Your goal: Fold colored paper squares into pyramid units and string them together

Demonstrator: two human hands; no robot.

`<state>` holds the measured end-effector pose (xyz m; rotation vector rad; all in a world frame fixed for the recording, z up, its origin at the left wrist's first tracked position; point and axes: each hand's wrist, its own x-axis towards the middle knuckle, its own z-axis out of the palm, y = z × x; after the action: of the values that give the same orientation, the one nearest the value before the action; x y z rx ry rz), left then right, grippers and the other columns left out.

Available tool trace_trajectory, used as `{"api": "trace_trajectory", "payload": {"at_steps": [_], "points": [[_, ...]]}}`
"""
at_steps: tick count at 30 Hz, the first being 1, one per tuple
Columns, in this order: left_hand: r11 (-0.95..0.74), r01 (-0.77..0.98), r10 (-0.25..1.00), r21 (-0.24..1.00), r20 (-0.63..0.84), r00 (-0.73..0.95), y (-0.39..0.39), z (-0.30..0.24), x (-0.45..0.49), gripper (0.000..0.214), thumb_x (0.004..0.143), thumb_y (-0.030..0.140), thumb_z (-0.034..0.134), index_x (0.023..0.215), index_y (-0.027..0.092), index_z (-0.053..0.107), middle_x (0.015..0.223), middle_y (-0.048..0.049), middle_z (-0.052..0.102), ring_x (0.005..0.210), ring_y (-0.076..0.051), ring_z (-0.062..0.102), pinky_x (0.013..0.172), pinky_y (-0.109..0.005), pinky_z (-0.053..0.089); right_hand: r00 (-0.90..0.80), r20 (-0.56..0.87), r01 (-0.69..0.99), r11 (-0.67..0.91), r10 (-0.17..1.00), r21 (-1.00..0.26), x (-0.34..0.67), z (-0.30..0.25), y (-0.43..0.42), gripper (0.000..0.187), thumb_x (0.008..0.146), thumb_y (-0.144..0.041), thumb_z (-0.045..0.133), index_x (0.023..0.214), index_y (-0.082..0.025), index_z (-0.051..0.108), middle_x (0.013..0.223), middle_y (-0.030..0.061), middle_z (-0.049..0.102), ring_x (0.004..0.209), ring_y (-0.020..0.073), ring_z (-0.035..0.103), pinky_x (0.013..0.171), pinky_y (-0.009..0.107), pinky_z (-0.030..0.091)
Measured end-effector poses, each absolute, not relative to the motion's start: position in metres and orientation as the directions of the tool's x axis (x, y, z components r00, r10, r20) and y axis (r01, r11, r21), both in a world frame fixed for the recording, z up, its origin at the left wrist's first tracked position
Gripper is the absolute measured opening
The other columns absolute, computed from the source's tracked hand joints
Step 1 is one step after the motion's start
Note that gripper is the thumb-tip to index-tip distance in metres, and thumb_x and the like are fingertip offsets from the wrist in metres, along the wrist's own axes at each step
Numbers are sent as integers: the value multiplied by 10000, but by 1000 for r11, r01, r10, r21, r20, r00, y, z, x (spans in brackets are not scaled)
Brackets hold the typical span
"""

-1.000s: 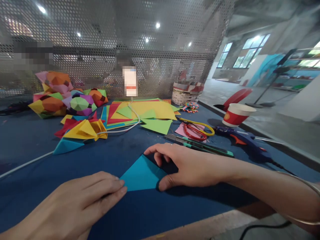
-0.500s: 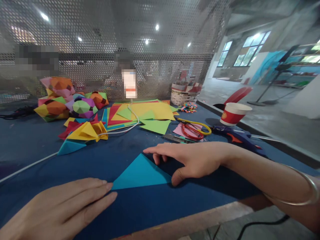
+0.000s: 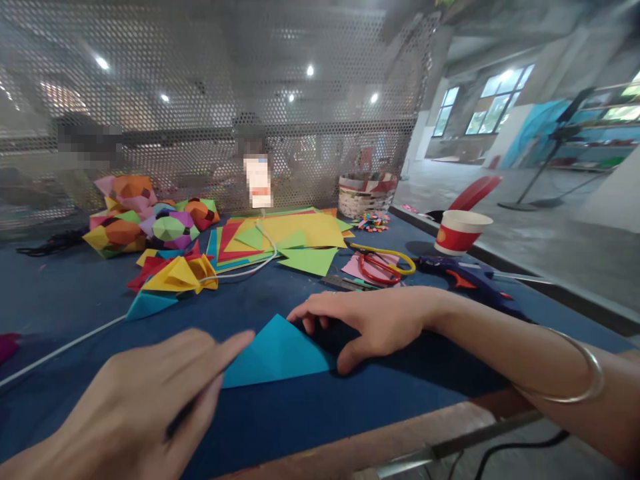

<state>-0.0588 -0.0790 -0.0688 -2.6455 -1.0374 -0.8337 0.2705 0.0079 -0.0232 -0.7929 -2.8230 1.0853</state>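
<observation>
A teal paper folded into a triangle (image 3: 277, 352) lies flat on the blue table cover (image 3: 300, 420) near its front edge. My right hand (image 3: 370, 323) rests on the triangle's right side, fingers curved down and thumb pressed at the lower right corner. My left hand (image 3: 150, 400) hovers at the triangle's left corner, fingers stretched out and slightly blurred, with the index finger reaching over the paper's left edge. Neither hand lifts the paper.
Behind lie a stack of coloured paper sheets (image 3: 285, 233), folded yellow and red pieces (image 3: 175, 273), origami balls (image 3: 150, 217), scissors (image 3: 383, 263), a craft knife (image 3: 350, 283), a glue gun (image 3: 465, 273), a red paper cup (image 3: 460, 232), a woven basket (image 3: 365, 192) and a mesh screen (image 3: 225, 113).
My left hand has lifted off the table and moved right over the triangle's left corner. The right hand stays on the paper's right side. The camera has tilted slightly.
</observation>
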Motion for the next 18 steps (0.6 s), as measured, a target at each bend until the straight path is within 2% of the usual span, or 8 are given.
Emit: {"api": "trace_trajectory", "payload": {"at_steps": [2,3,4,5,8,12,16,18], "points": [[-641,739,697,207,559,448,-61,-56,-34,322,999,421,678,1301,328,740,1059,-11,824,864,-208,787,750,-275,596,-871,-159,452,629,466,-632,271,-22,7,821,829,-150,889,1569,-133,535,1323,105,686,1194,223,641,1082,348,524],[-561,752,800,346,460,385,-52,-51,-23,355,940,518,722,1216,299,763,1026,-22,812,792,-213,750,647,-275,558,-870,-157,451,627,468,-635,271,-21,7,811,830,-152,887,1562,-143,539,1331,104,690,1203,227,646,1080,351,527],[-460,744,883,485,342,323,-44,-48,-14,417,865,563,759,1162,272,768,976,-31,797,777,-226,719,608,-283,526,-870,-153,448,624,468,-640,271,-21,6,798,829,-152,885,1551,-149,548,1339,107,695,1210,232,651,1081,357,528],[-425,737,905,525,272,328,-36,-45,-7,443,836,591,769,1123,254,772,907,-30,781,748,-226,700,583,-282,510,-871,-149,444,621,468,-646,271,-20,6,784,824,-145,884,1537,-151,558,1349,112,698,1216,236,654,1082,364,528],[-374,709,921,598,149,360,-22,-41,8,436,774,562,788,1043,219,782,756,-2,723,628,-192,622,538,-274,490,-877,-132,424,615,463,-665,271,-20,6,731,811,-121,882,1481,-150,592,1359,121,709,1199,239,664,1062,375,536],[-355,654,920,668,126,372,-20,-39,13,358,737,473,764,982,212,780,654,30,641,589,-171,576,520,-258,467,-883,-139,419,620,448,-663,272,-20,6,640,850,-158,877,1426,-158,599,1344,108,707,1179,224,666,1031,354,543],[-386,589,903,710,159,399,-22,-38,10,199,798,408,718,850,226,776,706,0,739,661,-186,678,610,-269,543,-886,-145,416,614,441,-671,271,-21,8,683,858,-233,904,1449,-138,575,1329,109,690,1184,217,643,1052,337,524],[-403,554,895,728,188,404,-22,-37,7,174,821,390,714,818,225,768,759,-9,786,707,-198,736,651,-272,585,-878,-141,407,558,458,-723,268,-24,8,709,869,-335,909,1459,-139,567,1259,91,698,1109,204,646,990,318,533]]}}
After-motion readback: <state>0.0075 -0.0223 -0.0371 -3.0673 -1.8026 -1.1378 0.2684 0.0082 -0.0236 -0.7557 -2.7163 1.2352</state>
